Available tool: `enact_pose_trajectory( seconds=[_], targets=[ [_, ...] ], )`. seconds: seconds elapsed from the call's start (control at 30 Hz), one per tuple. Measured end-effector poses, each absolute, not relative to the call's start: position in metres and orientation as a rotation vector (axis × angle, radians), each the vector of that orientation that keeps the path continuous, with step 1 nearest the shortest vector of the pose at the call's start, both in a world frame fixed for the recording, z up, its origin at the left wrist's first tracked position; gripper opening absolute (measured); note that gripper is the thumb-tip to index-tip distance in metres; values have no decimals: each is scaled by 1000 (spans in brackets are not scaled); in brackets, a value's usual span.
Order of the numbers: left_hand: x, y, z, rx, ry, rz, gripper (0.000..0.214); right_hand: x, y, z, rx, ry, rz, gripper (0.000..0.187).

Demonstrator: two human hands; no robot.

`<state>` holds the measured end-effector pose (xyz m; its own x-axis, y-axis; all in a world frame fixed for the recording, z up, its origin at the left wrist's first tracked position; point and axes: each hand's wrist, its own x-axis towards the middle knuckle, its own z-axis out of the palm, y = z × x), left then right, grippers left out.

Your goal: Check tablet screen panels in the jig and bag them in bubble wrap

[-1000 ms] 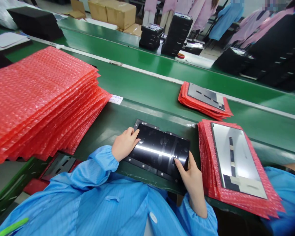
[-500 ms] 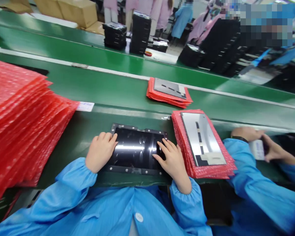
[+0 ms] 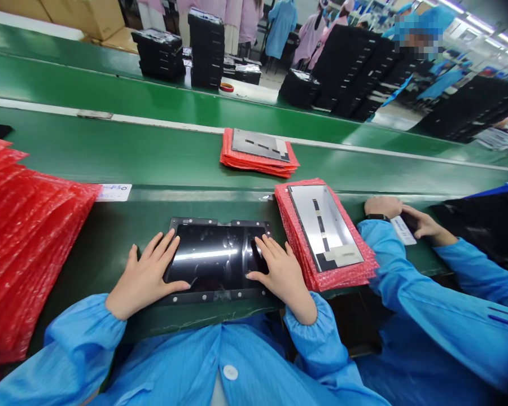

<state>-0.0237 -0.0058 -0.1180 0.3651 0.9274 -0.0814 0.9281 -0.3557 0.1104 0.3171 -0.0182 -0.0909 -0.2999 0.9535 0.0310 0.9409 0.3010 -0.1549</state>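
Note:
A glossy black display panel (image 3: 214, 256) lies flat in a dark frame (image 3: 231, 296) with round studs along its edges, on the green bench in front of me. My left hand (image 3: 146, 276) is spread open at the panel's left end, fingertips and thumb on its edge. At the right end rests my right hand (image 3: 281, 268), palm down, with its fingers extended over the panel's edge. Just right of it stands a stack of red bubble-wrap bags (image 3: 288, 225), with a silver-backed display panel (image 3: 328, 225) on top.
Red bubble-wrap bags (image 3: 46, 237) are heaped at the left beside a white label (image 3: 115, 192). Farther back sits another red stack (image 3: 254, 163) with a panel on it. A co-worker's hands (image 3: 421, 223) hold a small white object at right. Black tray stacks (image 3: 206, 51) stand across the line.
My left hand has spread its fingers and thumb wider along the panel's left end. My right hand stays at the right end. The whole view has shifted.

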Motion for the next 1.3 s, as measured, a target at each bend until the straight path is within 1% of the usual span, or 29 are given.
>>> enact_pose_trajectory(
  seconds=[0.1, 0.17, 0.3, 0.47, 0.53, 0.57, 0.63, 0.7, 0.8, 0.87, 0.93, 1.0, 1.07, 1.1, 1.17, 1.23, 1.3],
  targets=[
    [-19, -9, -116, 2508, 1702, -9, 85, 307, -8, -81, -1806, -2439, 124, 80],
    [-13, -11, -116, 2527, 1728, 8, 82, 294, 3, -77, -1788, -2430, 84, 71],
    [0, -16, -122, 2523, 1861, 131, 81, 257, 26, -87, -1466, -2516, 55, 55],
    [-1, -16, -137, 2388, 1855, 343, 84, 229, 38, -104, -1421, -2411, 14, 38],
    [-3, -13, -137, 2247, 1825, 505, 80, 228, 37, -101, -1403, -2345, 7, 29],
    [-2, -13, -135, 2162, 1785, 619, 73, 228, 37, -98, -1383, -2304, 3, 27],
    [4, -12, -124, 1928, 1697, 887, 59, 232, 34, -90, -1324, -2209, -7, 25],
    [15, -14, -106, 1592, 1612, 1094, 50, 236, 31, -81, -1270, -2095, -33, 26],
    [30, -17, -78, 1072, 1420, 1203, 49, 246, 25, -69, -1235, -1940, -66, 23],
    [31, -16, -64, 834, 1269, 1218, 48, 256, 19, -63, -1241, -1846, -53, 21],
    [26, -12, -57, 666, 1215, 1234, 46, 269, 11, -59, -1265, -1740, -9, 20],
    [16, -6, -54, 538, 1221, 1261, 45, 283, 1, -59, -1319, -1618, 58, 22],
    [6, -1, -55, 445, 1198, 1284, 40, 295, -9, -62, -1386, -1495, 205, 29],
    [2, 1, -56, 406, 1175, 1287, 37, 300, -14, -63, -1410, -1442, 338, 34],
    [-4, 3, -58, 332, 1141, 1274, 33, 307, -25, -65, -1407, -1392, 706, 42],
    [-6, 4, -61, 262, 1139, 1257, 34, 309, -35, -63, -1336, -1446, 1073, 45],
    [-6, 5, -64, 218, 1134, 1233, 36, 308, -43, -60, -1275, -1529, 1289, 46]
  ],
)
